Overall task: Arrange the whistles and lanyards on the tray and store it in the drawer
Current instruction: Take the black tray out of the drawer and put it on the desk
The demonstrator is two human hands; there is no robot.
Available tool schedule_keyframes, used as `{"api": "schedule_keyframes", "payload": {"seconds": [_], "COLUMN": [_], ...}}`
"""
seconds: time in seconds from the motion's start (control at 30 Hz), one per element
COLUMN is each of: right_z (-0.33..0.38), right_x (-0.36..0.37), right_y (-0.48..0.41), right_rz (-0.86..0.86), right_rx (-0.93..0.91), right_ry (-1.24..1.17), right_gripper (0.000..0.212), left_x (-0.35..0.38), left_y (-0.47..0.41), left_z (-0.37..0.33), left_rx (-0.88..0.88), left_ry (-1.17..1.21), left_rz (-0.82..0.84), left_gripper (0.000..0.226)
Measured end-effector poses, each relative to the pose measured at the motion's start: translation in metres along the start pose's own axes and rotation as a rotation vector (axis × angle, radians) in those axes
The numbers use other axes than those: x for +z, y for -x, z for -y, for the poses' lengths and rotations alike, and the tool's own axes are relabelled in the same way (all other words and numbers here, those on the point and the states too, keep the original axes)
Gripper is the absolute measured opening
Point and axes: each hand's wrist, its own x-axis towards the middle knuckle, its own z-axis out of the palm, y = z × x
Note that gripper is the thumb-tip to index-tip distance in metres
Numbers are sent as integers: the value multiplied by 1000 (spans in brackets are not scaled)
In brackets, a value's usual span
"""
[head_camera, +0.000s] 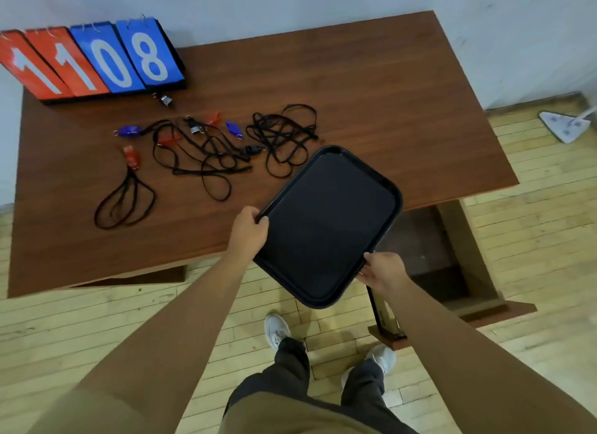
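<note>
I hold an empty black tray [329, 226] tilted over the front edge of the brown table [387, 104]. My left hand [250, 231] grips its left rim and my right hand [382, 270] grips its near right corner. Several whistles lie on the table among tangled black lanyards [206, 152]: a blue whistle [129, 130], a red whistle [131, 155], a second blue whistle [232, 127], an orange whistle [214, 116] and a metal whistle [166, 100]. A separate lanyard pile [284, 133] lies just beyond the tray. The open drawer [429, 249] sits below the table's right side.
A flip scoreboard [87, 62] reading 1108 stands at the table's back left against the wall. A white mop head [563, 126] lies on the wooden floor at the right. My feet stand near the table leg [384, 323].
</note>
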Motion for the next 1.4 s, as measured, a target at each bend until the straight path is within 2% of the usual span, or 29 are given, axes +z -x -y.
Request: {"api": "schedule_keyframes", "payload": {"seconds": [0.13,0.2,0.23,0.3,0.47,0.67,0.73,0.83,0.97,1.23,1.4], "right_z": [-6,-5,-4,-1,17,79,93,103,106,101,94], "right_x": [20,29,34,43,45,30,28,31,42,65,64], "right_y": [5,8,10,11,2,-33,-40,-44,-43,-39,-34], "right_rz": [88,135,148,160,211,-216,-243,-257,-290,-312,-284], "right_rx": [58,68,68,46,-6,-296,-337,-394,-474,-450,-425], "right_ry": [-33,-37,-36,-5,132,497,599,776,889,796,868], "right_gripper": [22,17,16,16,19,37,37,24,12,19,11], "left_x": [1,3,5,5,-14,-29,-34,-44,-65,-84,-92], "left_y": [21,26,27,28,8,-29,-39,-55,-78,-108,-112], "left_z": [15,15,18,25,37,31,30,29,35,32,24], "left_rx": [-289,-427,-440,-379,-261,-226,-217,-181,-121,-66,-92], "left_ry": [134,247,263,206,89,49,59,39,27,55,23], "left_rz": [-225,-241,-219,-171,-169,-190,-199,-208,-236,-249,-210], "left_gripper": [47,47,44,35,12,22,23,23,30,35,37]}}
